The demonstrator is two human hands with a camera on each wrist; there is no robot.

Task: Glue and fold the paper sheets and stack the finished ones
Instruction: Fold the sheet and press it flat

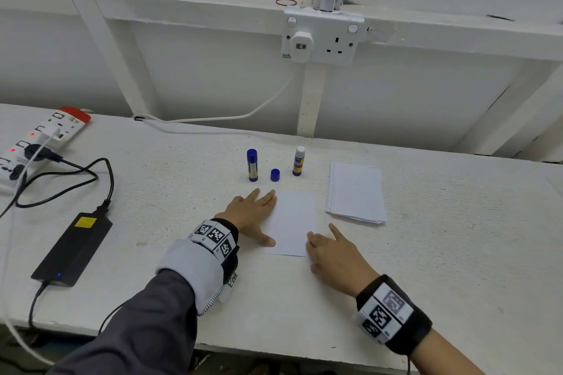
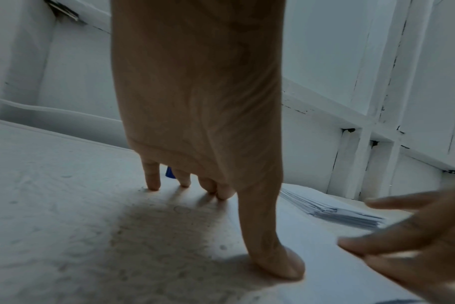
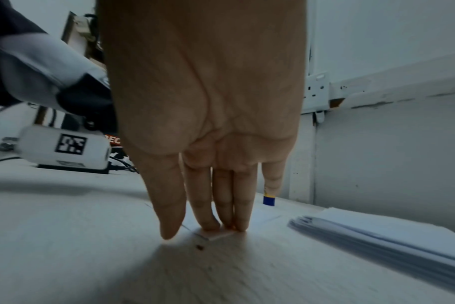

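Nearest on the table (image 1: 426, 253), the right hand (image 1: 333, 256) lies flat with fingers straight, its fingertips (image 3: 210, 224) pressing the near right corner of the sheet (image 1: 292, 222); it grips nothing. Across the sheet, the left hand (image 1: 251, 215) is also spread and relaxed, its thumb (image 2: 283, 265) pressing at the sheet's left edge and the other fingers reaching along that edge toward the far corner. The sheet itself lies flat between the two hands, in front of the person.

A single sheet like this is likely very light, limp and quick to slide or crease, so flat pressure at edge and corner suits it; to fold it, lifting one edge or corner while the other hand pins it looks the sensible hold. Whether it already carries glue cannot be told.

Just beyond and to the right sits the paper stack (image 1: 355, 193), close beside the sheet but apart from it. Farther back stand a capped glue stick (image 1: 252, 165), a loose cap (image 1: 275, 175) and an open glue stick (image 1: 299, 161), all within reach past the sheet's far edge; a careless sweep could topple them. Well off to the left lie a power brick (image 1: 73, 248) with cables and a power strip (image 1: 39, 143), clear of the work.
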